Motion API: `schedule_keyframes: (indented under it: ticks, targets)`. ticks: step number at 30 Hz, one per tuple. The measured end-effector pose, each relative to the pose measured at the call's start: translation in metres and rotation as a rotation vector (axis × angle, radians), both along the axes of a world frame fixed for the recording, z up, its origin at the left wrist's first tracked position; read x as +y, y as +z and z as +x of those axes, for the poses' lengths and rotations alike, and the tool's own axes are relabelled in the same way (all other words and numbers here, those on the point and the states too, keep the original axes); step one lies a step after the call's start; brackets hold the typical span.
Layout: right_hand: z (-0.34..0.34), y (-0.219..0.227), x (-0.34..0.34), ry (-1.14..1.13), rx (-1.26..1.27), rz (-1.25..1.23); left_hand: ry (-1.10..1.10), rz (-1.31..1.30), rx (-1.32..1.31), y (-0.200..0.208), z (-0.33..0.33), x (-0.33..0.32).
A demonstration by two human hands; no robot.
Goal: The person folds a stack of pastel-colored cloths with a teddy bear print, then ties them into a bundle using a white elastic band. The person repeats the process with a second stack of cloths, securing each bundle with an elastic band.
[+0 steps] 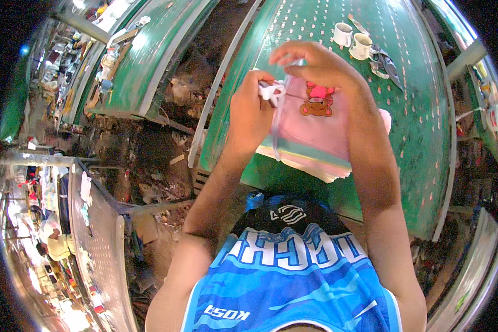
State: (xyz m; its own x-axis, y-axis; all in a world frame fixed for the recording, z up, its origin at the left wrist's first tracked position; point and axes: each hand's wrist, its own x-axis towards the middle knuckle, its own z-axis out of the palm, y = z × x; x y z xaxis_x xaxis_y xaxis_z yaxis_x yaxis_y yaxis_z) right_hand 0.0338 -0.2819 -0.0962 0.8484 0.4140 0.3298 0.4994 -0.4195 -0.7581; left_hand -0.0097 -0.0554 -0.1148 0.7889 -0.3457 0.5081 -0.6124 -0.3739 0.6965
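Observation:
On the green table lies a stack of cut fabric pieces (301,130), its top sheet pink with a printed brown bear. Yellow, green and pale edges show at its near side. A white cloth strip (276,119) runs over the stack's left part and bunches into a loop. My left hand (250,113) is closed on the bunched strip at the stack's left edge. Above the far edge is my right hand (318,63), its fingers curved and apart, slightly blurred. My right forearm covers the stack's right side.
Two white mugs (343,34) and a dark crumpled cloth (384,66) sit at the far right of the long green table (415,166). Small pale marks dot its surface. More long tables (130,83) stand to the left, past scrap-littered floor (166,133). A person (61,246) is at the far left.

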Motion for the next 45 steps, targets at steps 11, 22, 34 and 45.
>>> schedule_keyframes:
  ticks: [11, 22, 34, 45]
  targets:
    - [0.003, -0.006, 0.004, 0.094, 0.261, -0.286, 0.047, 0.020, 0.331, 0.013, 0.002, 0.002]
    - [0.008, -0.002, -0.024, 0.009, 0.237, -0.144, 0.056, -0.223, 0.199, -0.011, 0.001, 0.001]
    - [0.035, -0.013, -0.013, -0.297, 0.236, -0.268, -0.361, -0.369, 0.015, -0.027, -0.100, -0.010]
    - [0.064, 0.002, -0.033, 0.044, 0.034, -0.299, -0.241, -0.533, 0.409, 0.008, -0.094, 0.030]
